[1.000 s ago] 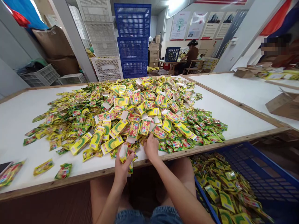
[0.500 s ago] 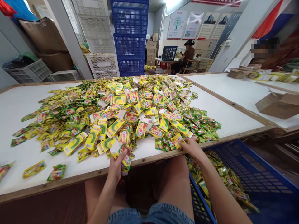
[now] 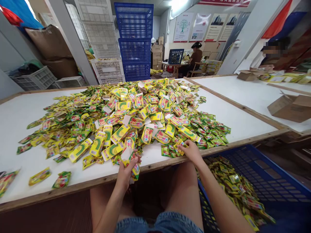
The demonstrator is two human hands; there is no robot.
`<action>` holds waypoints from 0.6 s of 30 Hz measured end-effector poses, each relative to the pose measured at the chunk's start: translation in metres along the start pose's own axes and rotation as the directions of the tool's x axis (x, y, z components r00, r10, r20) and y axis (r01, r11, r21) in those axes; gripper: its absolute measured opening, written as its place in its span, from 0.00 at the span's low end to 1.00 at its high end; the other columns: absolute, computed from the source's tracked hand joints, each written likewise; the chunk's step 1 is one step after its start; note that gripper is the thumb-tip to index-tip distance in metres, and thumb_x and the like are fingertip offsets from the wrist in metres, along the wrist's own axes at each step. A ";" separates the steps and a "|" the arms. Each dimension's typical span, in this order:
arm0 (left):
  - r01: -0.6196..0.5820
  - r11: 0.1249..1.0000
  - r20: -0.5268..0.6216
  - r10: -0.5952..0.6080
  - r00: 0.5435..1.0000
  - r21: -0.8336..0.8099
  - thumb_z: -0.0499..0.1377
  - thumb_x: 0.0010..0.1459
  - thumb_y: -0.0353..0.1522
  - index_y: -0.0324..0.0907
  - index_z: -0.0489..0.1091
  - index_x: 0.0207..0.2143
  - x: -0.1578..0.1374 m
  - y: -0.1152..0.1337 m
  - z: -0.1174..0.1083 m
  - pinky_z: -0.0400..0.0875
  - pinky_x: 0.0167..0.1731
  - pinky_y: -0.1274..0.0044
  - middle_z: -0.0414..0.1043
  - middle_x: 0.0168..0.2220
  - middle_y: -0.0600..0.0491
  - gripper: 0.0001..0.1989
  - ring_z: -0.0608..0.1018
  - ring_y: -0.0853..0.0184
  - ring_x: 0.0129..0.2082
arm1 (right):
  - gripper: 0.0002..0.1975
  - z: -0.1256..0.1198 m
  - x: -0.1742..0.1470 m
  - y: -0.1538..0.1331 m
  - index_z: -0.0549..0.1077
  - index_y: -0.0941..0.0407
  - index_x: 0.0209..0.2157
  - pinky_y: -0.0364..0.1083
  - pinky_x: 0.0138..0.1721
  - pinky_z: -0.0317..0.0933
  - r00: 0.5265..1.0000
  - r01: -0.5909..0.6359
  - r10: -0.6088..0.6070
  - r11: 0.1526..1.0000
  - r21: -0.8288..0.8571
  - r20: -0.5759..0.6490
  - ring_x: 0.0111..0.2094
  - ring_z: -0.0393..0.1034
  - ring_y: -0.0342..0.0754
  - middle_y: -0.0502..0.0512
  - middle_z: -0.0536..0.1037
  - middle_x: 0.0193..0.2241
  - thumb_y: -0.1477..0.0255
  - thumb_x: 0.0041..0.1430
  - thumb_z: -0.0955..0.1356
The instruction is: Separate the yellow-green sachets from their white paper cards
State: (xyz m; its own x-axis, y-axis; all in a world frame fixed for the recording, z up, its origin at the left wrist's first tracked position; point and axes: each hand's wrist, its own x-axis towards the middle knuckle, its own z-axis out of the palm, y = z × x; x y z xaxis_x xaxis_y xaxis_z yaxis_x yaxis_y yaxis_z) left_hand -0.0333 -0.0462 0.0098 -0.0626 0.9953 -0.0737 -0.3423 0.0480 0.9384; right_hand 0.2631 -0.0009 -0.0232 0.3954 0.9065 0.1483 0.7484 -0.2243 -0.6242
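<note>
My left hand (image 3: pixel 125 174) grips a small yellow and green printed carton (image 3: pixel 135 169) over the table's front edge. A white flap stands up at the carton's upper end. Farther right, the fingers of my right hand (image 3: pixel 193 152) pinch a small yellow packet (image 3: pixel 179 145). That packet is just above a few green packets (image 3: pixel 167 151) lying near the edge. In front of both hands spreads a big heap of yellow cartons (image 3: pixel 120 133), many with white flaps open, mixed with green and yellow packets (image 3: pixel 80 124).
A wooden rim (image 3: pixel 155 166) borders the white table (image 3: pixel 80 176). Below right stands a blue crate (image 3: pixel 264 168) holding many packets. A cardboard box (image 3: pixel 290 108) is on the neighbouring table. Blue crates (image 3: pixel 134 50) are stacked behind; two other people are farther back.
My right hand has shifted slightly left and up with the yellow packet pinched. My left hand, still on the carton, appears a little farther right. The view has turned slightly.
</note>
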 end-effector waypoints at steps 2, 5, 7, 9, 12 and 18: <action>0.010 1.000 0.052 -0.011 0.999 0.018 0.62 0.47 0.35 0.38 0.68 0.44 -0.001 -0.004 0.004 0.70 0.36 0.73 0.74 0.35 0.49 0.20 0.76 0.65 0.33 | 0.18 0.001 -0.008 -0.008 0.61 0.55 0.23 0.43 0.27 0.56 0.999 0.025 -0.015 0.951 0.309 -0.035 0.25 0.64 0.46 0.49 0.67 0.22 0.56 0.44 0.68; 0.022 0.995 0.202 -0.041 0.978 0.097 0.62 0.48 0.35 0.40 0.68 0.46 -0.006 -0.011 0.019 0.68 0.43 0.70 0.73 0.42 0.46 0.21 0.75 0.61 0.41 | 0.19 0.004 -0.031 -0.040 0.60 0.55 0.27 0.44 0.28 0.60 0.999 0.020 -0.032 0.755 0.655 0.006 0.26 0.65 0.45 0.49 0.69 0.25 0.57 0.44 0.69; 0.000 0.989 0.294 -0.044 0.955 0.150 0.62 0.47 0.35 0.41 0.69 0.45 -0.011 -0.014 0.031 0.65 0.47 0.70 0.72 0.45 0.47 0.21 0.72 0.59 0.46 | 0.18 0.008 -0.049 -0.068 0.62 0.55 0.31 0.44 0.30 0.63 0.996 -0.013 -0.061 0.632 0.775 0.068 0.28 0.66 0.45 0.50 0.70 0.28 0.59 0.45 0.70; -0.013 0.984 0.330 -0.047 0.943 0.176 0.62 0.48 0.36 0.42 0.69 0.46 -0.015 -0.015 0.040 0.64 0.49 0.70 0.72 0.46 0.48 0.21 0.71 0.59 0.48 | 0.19 0.015 -0.064 -0.091 0.63 0.56 0.37 0.45 0.32 0.64 0.994 -0.040 -0.065 0.549 0.835 0.090 0.30 0.68 0.46 0.52 0.72 0.31 0.60 0.47 0.69; -0.025 0.986 0.317 -0.029 0.948 0.165 0.61 0.49 0.37 0.43 0.68 0.48 -0.019 -0.013 0.043 0.63 0.50 0.70 0.70 0.49 0.48 0.22 0.70 0.59 0.50 | 0.18 0.028 -0.077 -0.107 0.65 0.57 0.41 0.47 0.35 0.65 0.995 -0.067 -0.035 0.498 0.864 0.097 0.34 0.68 0.48 0.56 0.73 0.34 0.60 0.52 0.66; 0.069 0.984 0.257 -0.110 0.960 0.164 0.62 0.46 0.38 0.40 0.69 0.46 -0.019 -0.009 0.027 0.66 0.44 0.70 0.70 0.48 0.46 0.23 0.72 0.57 0.46 | 0.17 0.035 -0.079 -0.106 0.71 0.59 0.36 0.48 0.37 0.64 0.984 -0.134 -0.034 0.517 0.845 0.177 0.34 0.69 0.49 0.56 0.75 0.33 0.60 0.50 0.67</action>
State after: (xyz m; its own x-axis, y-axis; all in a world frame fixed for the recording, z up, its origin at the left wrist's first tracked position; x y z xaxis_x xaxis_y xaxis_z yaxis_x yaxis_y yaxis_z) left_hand -0.0035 -0.0634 0.0123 0.2181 0.9720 -0.0872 -0.1877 0.1294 0.9737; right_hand 0.1341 -0.0365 0.0043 0.2690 0.9626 0.0313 -0.1164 0.0647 -0.9911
